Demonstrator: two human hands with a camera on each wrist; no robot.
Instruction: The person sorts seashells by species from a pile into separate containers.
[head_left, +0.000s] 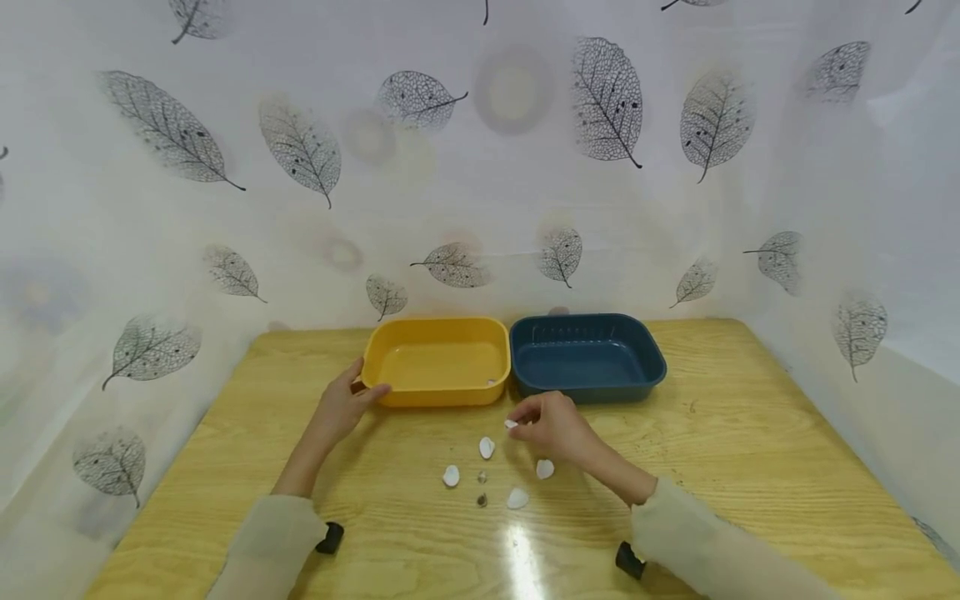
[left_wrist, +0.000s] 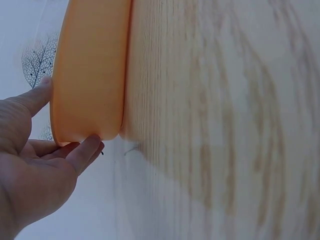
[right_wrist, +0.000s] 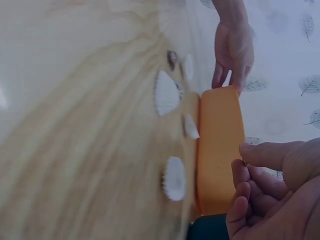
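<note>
My left hand [head_left: 341, 412] grips the left end of a yellow plastic tray [head_left: 435, 398], thumb near the rim and fingers around the corner, as the left wrist view [left_wrist: 42, 170] shows closer. Between thumb and fingertips my right hand [head_left: 555, 425] pinches a small white seashell [head_left: 511, 424], just in front of where the two trays meet. In the right wrist view that shell is mostly hidden by the fingers [right_wrist: 270, 155]. White shells lie on the table below the hands: one [head_left: 487, 447] nearest the yellow tray, others to the left [head_left: 451, 476], right [head_left: 545, 468] and front [head_left: 517, 498].
A dark blue tray [head_left: 585, 395] stands against the yellow one's right side. Among the shells lie a small dark roundish piece [head_left: 482, 500] and a paler one [head_left: 482, 477]. A tiny white piece [head_left: 491, 382] is inside the yellow tray. Leaf-patterned cloth [head_left: 465, 192] hangs behind the wooden table.
</note>
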